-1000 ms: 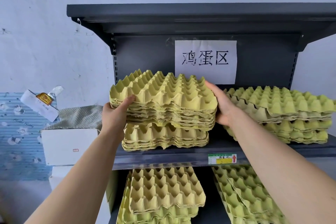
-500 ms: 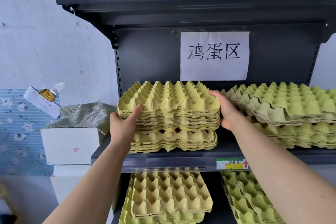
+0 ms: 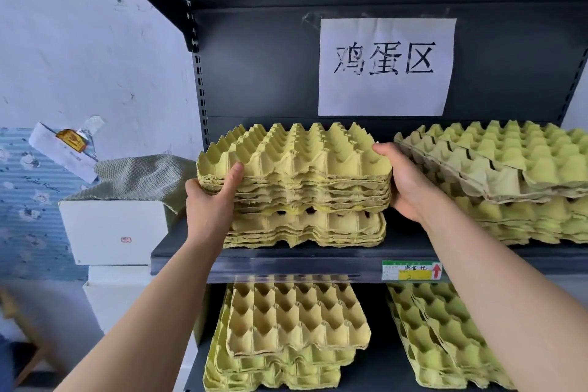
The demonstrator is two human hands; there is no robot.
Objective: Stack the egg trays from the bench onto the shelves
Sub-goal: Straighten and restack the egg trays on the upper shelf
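We held a stack of egg trays [image 3: 296, 165] between both hands. Our left hand [image 3: 211, 200] curled round its near left corner and our right hand [image 3: 405, 181] clasped its right edge. It sat at the left of the shelf [image 3: 286, 261], directly over a shorter pile [image 3: 305, 229]. We could not tell whether the two touched. A greener pile [image 3: 509, 169] lay just to the right.

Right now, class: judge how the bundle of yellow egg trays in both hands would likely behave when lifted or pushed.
The held bundle is probably light for its size: the left hand and right hand hold it by its edges alone. Nested layers likely keep it fairly stiff, though ragged rims suggest it tears easily.
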